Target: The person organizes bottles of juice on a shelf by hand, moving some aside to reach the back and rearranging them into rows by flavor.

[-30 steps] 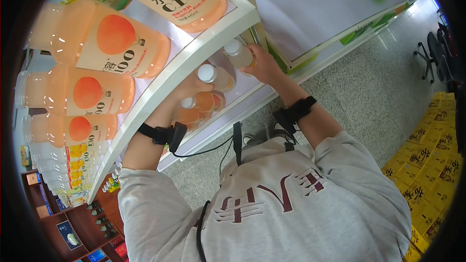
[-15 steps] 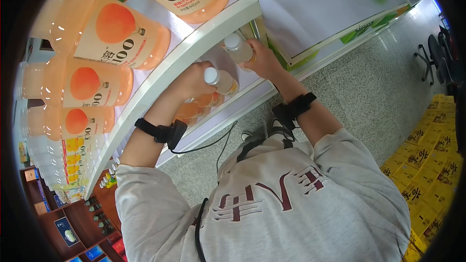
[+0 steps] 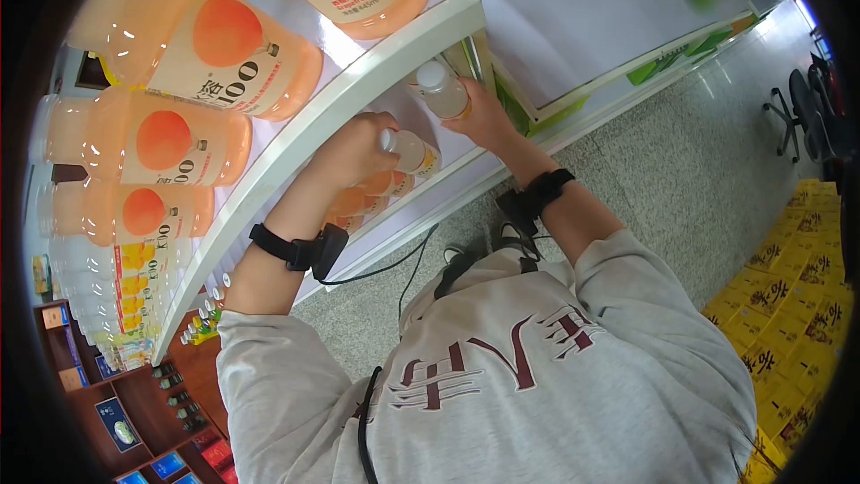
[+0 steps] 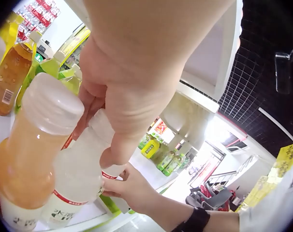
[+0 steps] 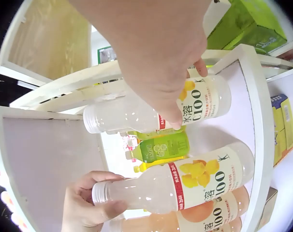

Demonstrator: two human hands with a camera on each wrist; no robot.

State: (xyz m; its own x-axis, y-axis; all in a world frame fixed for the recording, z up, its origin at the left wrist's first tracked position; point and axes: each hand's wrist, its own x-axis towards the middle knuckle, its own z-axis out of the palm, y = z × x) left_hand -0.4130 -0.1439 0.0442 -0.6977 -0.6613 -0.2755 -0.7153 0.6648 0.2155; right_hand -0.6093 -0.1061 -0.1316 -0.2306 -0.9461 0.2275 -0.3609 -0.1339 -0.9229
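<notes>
My left hand grips the neck of a clear bottle with a white cap and a lemon label; this bottle stands on the lower shelf next to orange bottles. My right hand holds a second clear bottle round its body, near the shelf's corner post. In the right wrist view the thumb and fingers of the right hand lie round its lemon label. The left wrist view shows the left hand over the clear bottle, beside an orange bottle.
Large orange bottles line the upper shelf, above its curved white edge. Green bottles stand behind the clear ones. To the right are another white display shelf, yellow boxes and a black chair.
My left hand has come up from lower on the shelf's bottle row to the bottle's neck and cap, more in sight now. The right hand and its bottle have barely shifted.
</notes>
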